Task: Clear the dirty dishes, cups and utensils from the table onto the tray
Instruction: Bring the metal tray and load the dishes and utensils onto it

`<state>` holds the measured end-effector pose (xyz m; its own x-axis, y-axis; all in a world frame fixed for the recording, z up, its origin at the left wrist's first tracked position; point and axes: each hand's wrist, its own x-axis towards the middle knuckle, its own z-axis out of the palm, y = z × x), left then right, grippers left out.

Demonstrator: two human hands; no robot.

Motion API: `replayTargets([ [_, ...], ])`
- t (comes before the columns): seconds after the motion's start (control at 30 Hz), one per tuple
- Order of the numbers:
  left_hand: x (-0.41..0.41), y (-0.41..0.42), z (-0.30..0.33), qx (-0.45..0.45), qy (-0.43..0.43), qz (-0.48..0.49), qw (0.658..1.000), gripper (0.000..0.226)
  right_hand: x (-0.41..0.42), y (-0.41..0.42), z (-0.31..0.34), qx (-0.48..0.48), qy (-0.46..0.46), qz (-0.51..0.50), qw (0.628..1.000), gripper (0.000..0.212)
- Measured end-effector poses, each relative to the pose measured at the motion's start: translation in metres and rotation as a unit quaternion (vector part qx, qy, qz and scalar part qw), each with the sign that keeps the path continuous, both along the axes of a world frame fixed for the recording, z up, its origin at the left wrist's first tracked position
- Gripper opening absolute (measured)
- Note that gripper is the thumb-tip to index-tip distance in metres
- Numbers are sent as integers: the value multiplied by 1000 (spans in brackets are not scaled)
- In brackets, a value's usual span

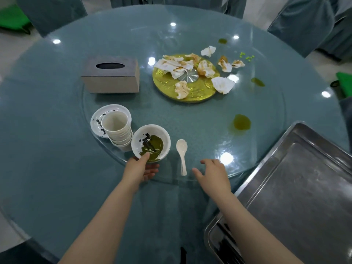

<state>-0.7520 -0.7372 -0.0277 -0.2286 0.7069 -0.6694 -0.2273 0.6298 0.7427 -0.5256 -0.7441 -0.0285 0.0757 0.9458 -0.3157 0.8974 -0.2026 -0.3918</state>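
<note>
While the head camera looks down over a round glass-topped surface (57, 77), the left hand (140, 168) grips the near rim of a white bowl (150, 142), thumb on the rim and fingers curled underneath; the bowl holds a smear of dark green sauce and black bits. The right hand (213, 171) hovers just right of a white ceramic spoon (182, 155), fingers spread and loosely bent, holding nothing and not touching the spoon. The spoon lies on the glass turntable (190, 115) with its scoop pointing away and its handle toward the person. Touching the bowl's left side is a leaning stack of white cups (118, 130), which rests partly on a small white plate (99, 121) marked with dark streaks. The steel tray (297, 187) sits at the lower right, near the right forearm, its bare floor showing only scuffs and reflections; none of the dishes are on it. Farther back, a grey tissue box (111, 76) stands left of a gold disc (192, 88) at the turntable's centre, and stained crumpled napkins (179, 66) lie on and around the disc. Several green puddles (242, 122) and a few green peas (247, 56) dot the glass on the right. Chairs in grey-blue covers (302, 23) ring the far side.
</note>
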Motion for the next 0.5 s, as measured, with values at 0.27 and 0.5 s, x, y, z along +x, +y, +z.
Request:
replayTargets([
  [0.27, 18, -5, 2, 13, 79, -25, 997, 31, -35, 9, -5, 10, -20, 26, 999, 42],
  [0.5, 23, -19, 10, 15, 86, -92, 992, 26, -8, 14, 0, 7, -5, 6, 1000, 22],
])
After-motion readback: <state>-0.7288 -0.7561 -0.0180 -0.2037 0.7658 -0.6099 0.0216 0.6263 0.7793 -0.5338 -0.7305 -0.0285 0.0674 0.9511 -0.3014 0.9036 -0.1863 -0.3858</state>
